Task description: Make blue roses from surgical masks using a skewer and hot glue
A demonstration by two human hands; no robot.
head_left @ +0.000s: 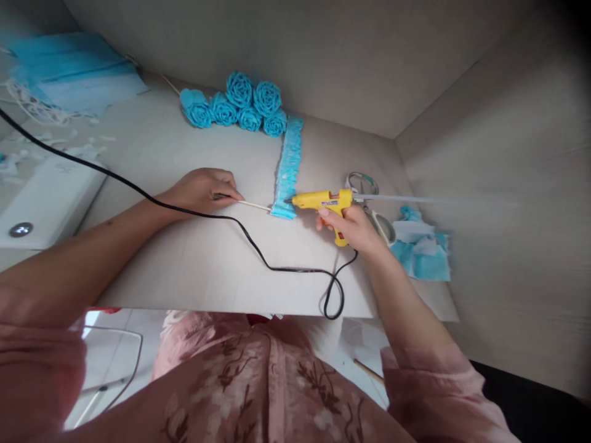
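Observation:
My left hand [210, 187] pinches a thin wooden stick [255, 205], closed round its near end. The stick's far end meets the lower end of a ruffled blue strip [290, 163], which lies lengthwise on the table, its bottom folded over. In my right hand [353, 224] is a yellow glue gun [323, 200], fingers wrapped round its handle by the trigger. Its nozzle points left and touches or hovers just over the strip's lower end; I cannot tell which. A long translucent glue stick [406, 198] juts from the gun's back.
Several rolled blue roses [249, 101] are heaped at the back. Scissors [383, 227] lie behind my right hand, near blue scraps [422, 252]. A black cord [290, 269] crosses the table and my left forearm. Blue sheets [78, 67] and a white device [44, 197] are at left.

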